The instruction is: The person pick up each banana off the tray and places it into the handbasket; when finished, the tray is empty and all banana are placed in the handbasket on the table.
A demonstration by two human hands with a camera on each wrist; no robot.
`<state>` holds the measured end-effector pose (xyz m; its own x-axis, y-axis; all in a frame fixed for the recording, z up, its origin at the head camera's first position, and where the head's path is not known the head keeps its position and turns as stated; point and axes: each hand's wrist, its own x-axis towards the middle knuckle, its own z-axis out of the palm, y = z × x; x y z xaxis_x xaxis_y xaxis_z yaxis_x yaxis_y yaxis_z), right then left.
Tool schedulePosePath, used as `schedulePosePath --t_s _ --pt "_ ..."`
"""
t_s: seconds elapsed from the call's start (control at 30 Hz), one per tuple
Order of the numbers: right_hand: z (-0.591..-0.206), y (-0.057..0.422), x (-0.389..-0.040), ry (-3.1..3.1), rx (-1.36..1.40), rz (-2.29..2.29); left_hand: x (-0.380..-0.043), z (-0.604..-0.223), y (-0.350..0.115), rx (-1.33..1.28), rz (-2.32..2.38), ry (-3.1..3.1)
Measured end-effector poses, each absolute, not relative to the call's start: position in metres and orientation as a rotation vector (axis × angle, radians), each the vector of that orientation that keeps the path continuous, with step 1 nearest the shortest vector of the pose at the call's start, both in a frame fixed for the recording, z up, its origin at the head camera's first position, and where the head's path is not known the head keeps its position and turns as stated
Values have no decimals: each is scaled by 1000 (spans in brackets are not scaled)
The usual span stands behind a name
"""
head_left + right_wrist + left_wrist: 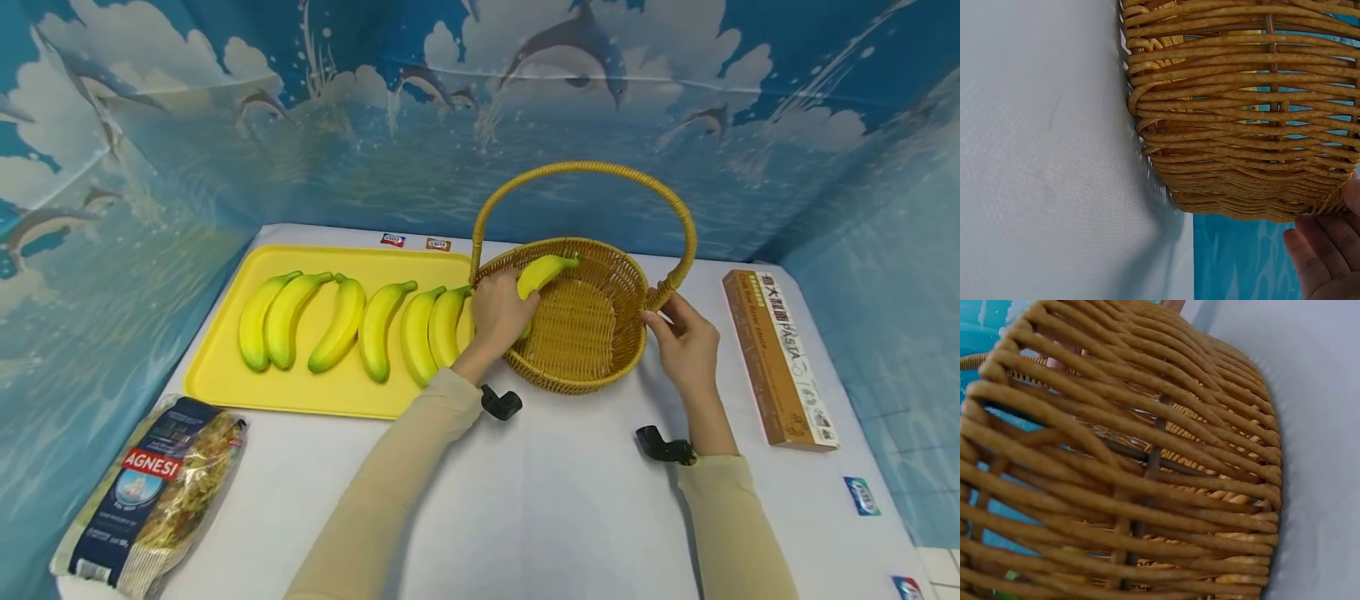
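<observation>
My left hand (501, 307) grips a yellow banana (542, 273) over the left side of the wicker basket (581, 367); the banana's green stem points right, inside the rim. At the basket's right rim, near the foot of its tall handle (678, 250), my right hand (688, 343) holds on with thumb and fingers. The right wrist view shows fingers (1329, 247) against the woven side. In the left wrist view the weave (1166, 456) fills most of the picture and the left hand is hidden.
Several bananas (380, 329) lie in a row on a yellow tray (300, 402) left of the basket. An AGNESI pasta bag (153, 492) lies front left. To the right is a brown pasta box (780, 358). Small cards (862, 496) lie on the white table. A dolphin-print curtain (375, 167) stands behind.
</observation>
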<state>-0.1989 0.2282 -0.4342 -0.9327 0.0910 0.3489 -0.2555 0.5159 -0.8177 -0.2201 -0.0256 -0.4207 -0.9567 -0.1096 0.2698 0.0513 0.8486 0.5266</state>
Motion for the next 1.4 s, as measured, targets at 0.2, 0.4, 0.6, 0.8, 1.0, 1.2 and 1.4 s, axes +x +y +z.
schedulePosePath --t_s 0.2,0.4,0.6,0.8,1.0,1.2,1.4 --pt "-435 229 -200 -2407 137 1391 -219 -421 -24 95 -737 -2762" --pt "-439 229 -202 -2404 142 1393 -217 -422 -23 133 -661 -2804" --pt "-438 227 -202 -2411 144 1396 -216 -422 -23 164 -585 -2835" --pt "-437 222 -201 -2407 146 1413 -211 -423 -31 79 -761 -2750" --pt "-438 221 -200 -2419 126 1408 -183 -411 -59 -136 -1189 -2574" --pt "-436 225 -199 -2392 121 1390 -152 -389 -126 -56 -1256 -2403" --pt "-435 226 -201 -2374 139 1404 -138 -389 -226 335 -1107 -2189"
